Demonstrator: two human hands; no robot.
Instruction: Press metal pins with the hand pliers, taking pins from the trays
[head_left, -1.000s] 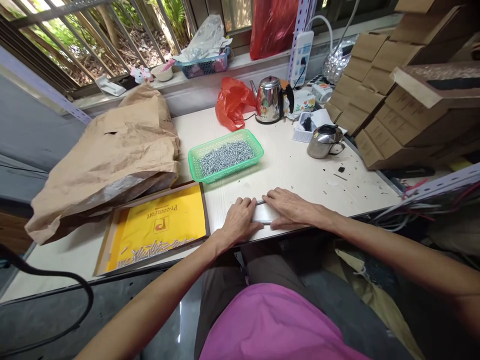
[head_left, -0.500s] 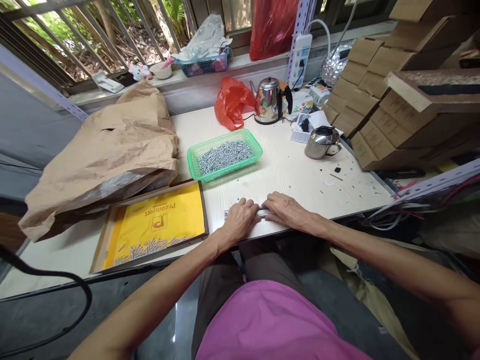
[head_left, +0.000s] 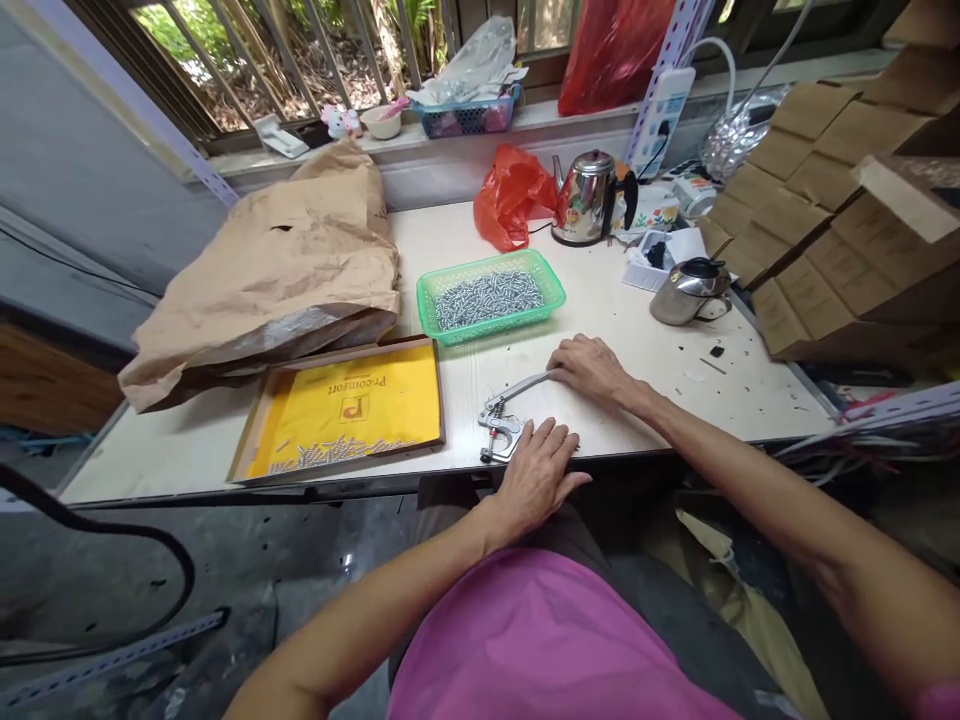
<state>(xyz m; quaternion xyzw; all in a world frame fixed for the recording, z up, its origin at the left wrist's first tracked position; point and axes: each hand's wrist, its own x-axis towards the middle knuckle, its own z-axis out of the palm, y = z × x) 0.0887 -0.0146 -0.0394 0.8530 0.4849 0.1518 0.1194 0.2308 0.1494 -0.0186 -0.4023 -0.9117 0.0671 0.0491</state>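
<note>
A pair of metal pliers (head_left: 504,426) with a coil spring lies on the table near its front edge, its jaw end to the left and its handles spread. My right hand (head_left: 589,368) has its fingers closed on the end of the upper handle. Flat over the lower handle rests my left hand (head_left: 541,470), fingers stretched out and thumb apart; it hides that handle. Behind the pliers stands a green basket (head_left: 491,330) full of small metal pieces. To the left, a shallow cardboard tray (head_left: 441,400) holds a yellow sheet (head_left: 360,385) and several small metal pieces (head_left: 330,453).
A large brown paper bag (head_left: 262,270) lies at the left. Along the back are a red plastic bag (head_left: 510,200) and a steel kettle (head_left: 589,200). A small steel pot (head_left: 688,295) stands right of them, beside stacked cardboard boxes (head_left: 825,250).
The plier handles have spread apart. My right hand has moved away from me with the upper handle, while my left hand has come nearer the table edge and its fingers have straightened. The view has shifted left.
</note>
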